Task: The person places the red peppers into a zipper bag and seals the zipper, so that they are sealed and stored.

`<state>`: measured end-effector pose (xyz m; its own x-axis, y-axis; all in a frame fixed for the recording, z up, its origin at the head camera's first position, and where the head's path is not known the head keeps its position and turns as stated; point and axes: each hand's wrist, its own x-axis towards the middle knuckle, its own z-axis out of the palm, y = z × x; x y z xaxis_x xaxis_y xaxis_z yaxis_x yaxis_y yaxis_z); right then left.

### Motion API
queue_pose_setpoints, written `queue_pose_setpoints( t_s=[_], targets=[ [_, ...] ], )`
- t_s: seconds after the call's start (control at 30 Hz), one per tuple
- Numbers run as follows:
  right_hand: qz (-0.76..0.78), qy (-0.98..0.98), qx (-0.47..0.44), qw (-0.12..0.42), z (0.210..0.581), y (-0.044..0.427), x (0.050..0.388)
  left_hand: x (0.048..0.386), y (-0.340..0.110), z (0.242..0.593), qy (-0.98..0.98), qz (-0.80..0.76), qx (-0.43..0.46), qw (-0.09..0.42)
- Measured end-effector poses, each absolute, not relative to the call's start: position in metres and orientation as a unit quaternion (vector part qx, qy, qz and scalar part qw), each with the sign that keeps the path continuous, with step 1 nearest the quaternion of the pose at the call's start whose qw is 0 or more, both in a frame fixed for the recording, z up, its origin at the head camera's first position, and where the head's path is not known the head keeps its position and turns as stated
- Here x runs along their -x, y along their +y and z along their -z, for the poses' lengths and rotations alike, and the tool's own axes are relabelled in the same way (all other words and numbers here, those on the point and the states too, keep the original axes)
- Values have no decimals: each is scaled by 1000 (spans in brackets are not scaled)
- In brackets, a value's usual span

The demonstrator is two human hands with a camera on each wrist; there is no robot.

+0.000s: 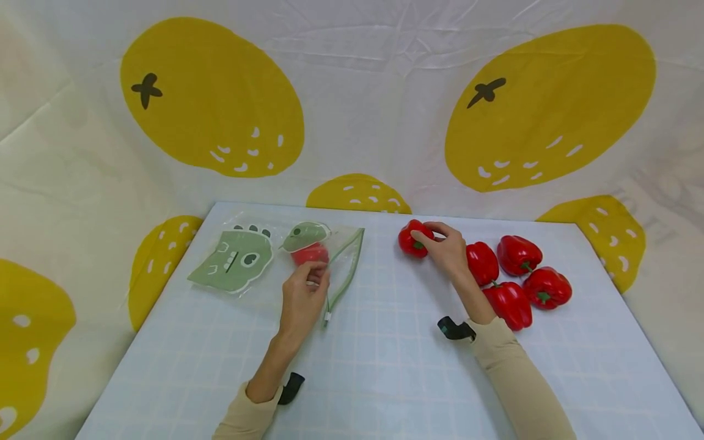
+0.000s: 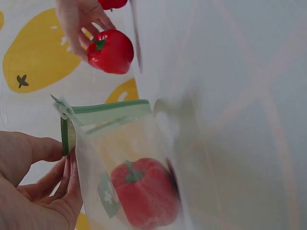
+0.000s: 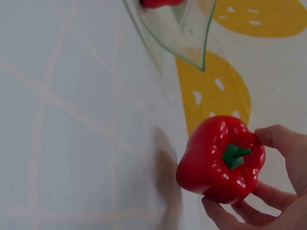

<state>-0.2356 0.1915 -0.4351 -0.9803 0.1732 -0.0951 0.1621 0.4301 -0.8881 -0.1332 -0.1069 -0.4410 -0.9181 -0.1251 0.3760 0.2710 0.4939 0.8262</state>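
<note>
The left arm reaches forward from the near side of the bag (image 1: 239, 260), forearm angled up, and the left hand (image 1: 304, 300) is bent over the bag's near edge by its mouth. Its thumb and fingers come together there, pinching the clear plastic beside the green zip strip (image 1: 352, 275). The mouth stands apart, facing right.

The right arm stretches forward and inward to a spot right of the bag, with the right hand (image 1: 448, 249) turned toward the mouth. Its thumb and fingers are spread around a red pepper (image 1: 408, 238) and clamped on its sides; in the right wrist view the green stem shows between them. This pepper is held off the table (image 1: 385, 379), its shadow falling beside it, and does not touch the bag.

Another red pepper (image 1: 311, 253) lies inside the bag, near its mouth. Four more peppers (image 1: 508, 305) sit close together well to the right of the bag, next to the right forearm.
</note>
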Motion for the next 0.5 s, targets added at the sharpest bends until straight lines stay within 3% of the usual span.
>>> queue_pose_setpoints(
  t_s=[0.5],
  targets=[
    [-619, -778, 78, -79, 431, 181, 217, 133, -106, 439, -844, 501, 33, 187]
  ],
)
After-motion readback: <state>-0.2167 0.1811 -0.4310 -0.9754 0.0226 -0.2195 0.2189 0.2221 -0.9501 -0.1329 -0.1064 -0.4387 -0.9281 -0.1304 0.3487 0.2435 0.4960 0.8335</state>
